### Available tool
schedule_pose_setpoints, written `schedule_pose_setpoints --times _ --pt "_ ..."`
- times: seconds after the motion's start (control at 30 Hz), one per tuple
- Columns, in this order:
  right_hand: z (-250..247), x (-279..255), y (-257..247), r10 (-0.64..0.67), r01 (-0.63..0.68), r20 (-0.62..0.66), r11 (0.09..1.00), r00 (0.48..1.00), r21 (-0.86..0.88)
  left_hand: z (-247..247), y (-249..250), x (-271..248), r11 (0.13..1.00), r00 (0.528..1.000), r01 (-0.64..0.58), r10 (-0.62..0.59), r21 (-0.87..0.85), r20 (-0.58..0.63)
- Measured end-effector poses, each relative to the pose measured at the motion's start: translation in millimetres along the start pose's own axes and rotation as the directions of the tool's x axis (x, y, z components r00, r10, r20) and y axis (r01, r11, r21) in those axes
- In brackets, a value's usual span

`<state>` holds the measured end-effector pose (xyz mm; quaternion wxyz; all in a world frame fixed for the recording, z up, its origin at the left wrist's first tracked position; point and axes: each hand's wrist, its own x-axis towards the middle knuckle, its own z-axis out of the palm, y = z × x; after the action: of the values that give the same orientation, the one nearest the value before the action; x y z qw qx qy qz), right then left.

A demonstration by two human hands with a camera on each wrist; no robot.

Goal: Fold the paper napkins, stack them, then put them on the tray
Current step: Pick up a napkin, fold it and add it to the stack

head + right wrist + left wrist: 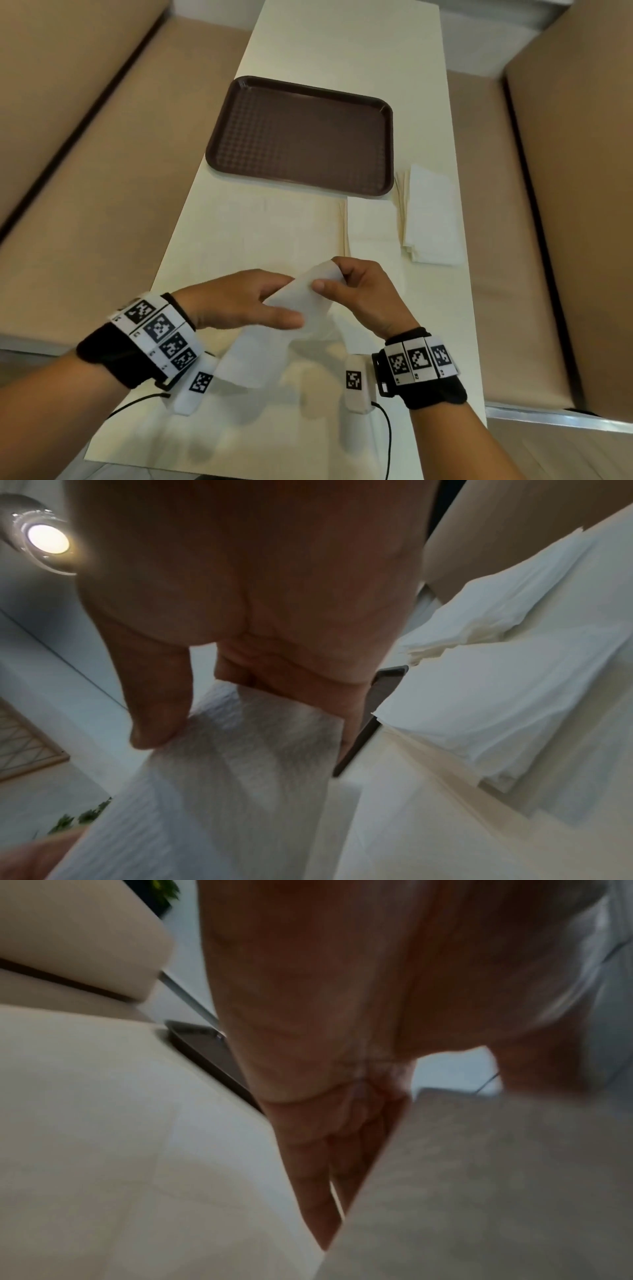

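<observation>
Head view: a white paper napkin (298, 301) is held up above the near part of the cream table (212, 240) between both hands. Its upper end is pinched by the right hand (363, 294), with the thumb pressed on the near face and the curled fingers behind the top edge. The left hand (239, 305) is laid against the sheet lower down, with the thumb stretched across the front and the other fingers hidden behind the paper; whether those fingers are curled cannot be told from this view. The lower part of the napkin is seen hanging down toward the table edge, blurred.

A dark brown tray (301, 137) is set farther along the table, with nothing on it. A stack of white napkins (431, 216) is placed just beside the tray's near right corner, close to the table's right edge. Unfolded sheets (373, 222), nearly the same colour as the table, are spread flat between the stack and the hands.

Right wrist view: the thumb (157, 696) is shown pressing the napkin's (246, 750) top edge against the fingers, and the stack (507, 610) is visible to the right.

Left wrist view: the straight fingers (308, 1177) are seen lying along the napkin (479, 1191), and an edge of the tray (202, 1045) is visible behind
</observation>
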<state>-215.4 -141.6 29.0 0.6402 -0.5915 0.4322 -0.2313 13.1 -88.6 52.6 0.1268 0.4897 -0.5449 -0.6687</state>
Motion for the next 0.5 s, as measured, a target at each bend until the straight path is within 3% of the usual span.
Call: schedule_pose_setpoints --times 0.1,0.17,0.23,0.3,0.37,0.5 --pt "-3.3 -2.8 -1.0 0.003 -0.011 -0.132 0.998 0.991 -0.059 11.8 1.6 16.5 0.997 0.986 0.008 0.005 0.078 -0.165" --pt "-11.4 -6.4 5.1 0.019 -0.042 -0.309 0.997 0.951 -0.068 16.5 5.3 29.7 0.993 0.958 -0.025 -0.009 -0.114 -0.285" --pt "-21.6 -13.4 16.8 0.118 -0.088 -0.421 0.992 0.899 0.09 19.8 12.3 46.4 0.94 0.93 -0.102 -0.027 -0.325 -0.368" --pt "-27.4 -21.3 27.9 0.25 -0.164 -0.37 0.954 0.895 0.25 23.0 18.4 66.9 0.877 0.912 -0.173 -0.03 -0.449 -0.41" --pt "-26.7 -27.9 35.8 0.297 -0.213 -0.257 0.927 0.92 0.31 27.8 24.2 89.3 0.821 0.908 -0.222 -0.023 -0.526 -0.419" --pt "-30.1 -26.2 43.8 0.3 -0.237 -0.263 0.94 0.917 0.246 34.6 37.3 129.4 0.703 0.897 -0.27 -0.065 -0.658 -0.438"
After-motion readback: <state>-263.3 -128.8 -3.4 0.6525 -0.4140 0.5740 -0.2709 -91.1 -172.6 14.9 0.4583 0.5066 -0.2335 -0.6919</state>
